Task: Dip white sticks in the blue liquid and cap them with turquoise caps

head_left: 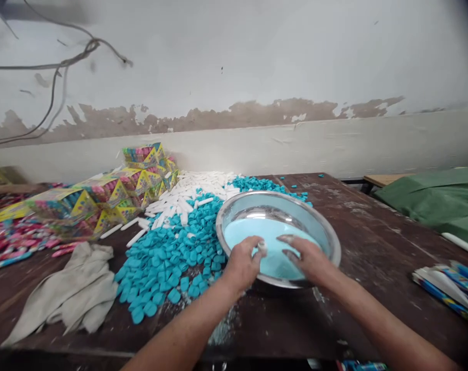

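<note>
Wooden table (pixel 373 257): hands over bowl (pixel 326 232); fingertips blurred.

I am reaching both bare forearms forward and inward from the bottom edge. My left hand (pixel 244 263) is curling loosely, fingers bent, thumb toward the right. My right hand (pixel 309 260) is lying palm down, fingers extended leftward, nearly meeting the left.

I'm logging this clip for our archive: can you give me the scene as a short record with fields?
left hand: left hand over the bowl's near rim, fingers above light blue powder
right hand: right hand in the metal bowl, beside the left
left of bowl: heap of teal caps, white tubes, grey cloth, colourful packs
surface: dark wooden table
</note>
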`<state>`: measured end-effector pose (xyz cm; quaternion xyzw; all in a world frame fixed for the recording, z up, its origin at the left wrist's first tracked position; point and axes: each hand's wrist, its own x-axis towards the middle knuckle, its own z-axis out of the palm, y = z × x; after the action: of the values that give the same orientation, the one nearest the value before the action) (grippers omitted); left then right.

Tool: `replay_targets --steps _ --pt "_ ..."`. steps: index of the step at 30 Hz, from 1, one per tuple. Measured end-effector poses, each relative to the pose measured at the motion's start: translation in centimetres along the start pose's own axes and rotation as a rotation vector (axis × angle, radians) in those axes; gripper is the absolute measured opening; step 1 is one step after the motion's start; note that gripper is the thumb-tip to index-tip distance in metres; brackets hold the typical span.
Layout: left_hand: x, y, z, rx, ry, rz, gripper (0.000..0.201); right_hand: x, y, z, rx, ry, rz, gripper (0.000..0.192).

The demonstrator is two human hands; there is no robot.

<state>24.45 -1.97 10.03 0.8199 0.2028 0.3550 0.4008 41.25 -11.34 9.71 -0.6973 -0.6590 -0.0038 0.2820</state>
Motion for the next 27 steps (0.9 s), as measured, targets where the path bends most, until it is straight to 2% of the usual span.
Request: replay_targets --steps 2,6,7,9,11,14,17,20,23,27 --pt "-0.1 0.0 -2.1 -0.153 0.058 -0.074 0.016 -1.0 -1.2 -0.5 0.028 0.15 0.041 0.026" --pt "-2.6 -1.3 -8.0 -0.439 0.188 -0.264 0.024 -4.0 -5.4 -0.4 0.093 0.264 -0.035 0.017" --pt "-3.8 -1.8 -9.4 -0.474 0.224 -0.315 0.027 -4.7 -6.5 0.3 0.124 0.241 -0.087 0.017" --pt "-6.6 -3.0 -11.6 -0.503 0.301 -0.402 0.032 -5.7 -8.3 2.4 0.194 0.116 -0.151 0.017" --pt "-9.6 -4.1 -12.9 -0.52 0.356 -0.473 0.033 -5.5 -9.5 5.1 0.248 -0.038 -0.147 0.02" --pt "-13.2 -5.4 -13.7 -0.582 0.354 -0.556 0.032 -3.6 -10.1 8.9 0.227 -0.195 -0.093 0.029" --pt "-15.3 -6.0 -13.7 -0.635 0.318 -0.588 0.032 -0.7 -10.1 11.4 0.055 -0.283 -0.056 0.038" --pt "-16.2 -6.4 -13.6 -0.654 0.288 -0.591 0.033 1.9 -10.3 12.9 -0.123 -0.355 -0.145 0.05" --pt "-16.7 -6.8 -13.5 -0.654 0.242 -0.588 0.031 3.5 -10.7 13.8 -0.226 -0.415 -0.253 0.045" --pt "-16.9 -7.2 -13.4 -0.652 0.183 -0.616 0.03 3.9 -10.4 14.7 -0.253 -0.398 -0.271 0.037"
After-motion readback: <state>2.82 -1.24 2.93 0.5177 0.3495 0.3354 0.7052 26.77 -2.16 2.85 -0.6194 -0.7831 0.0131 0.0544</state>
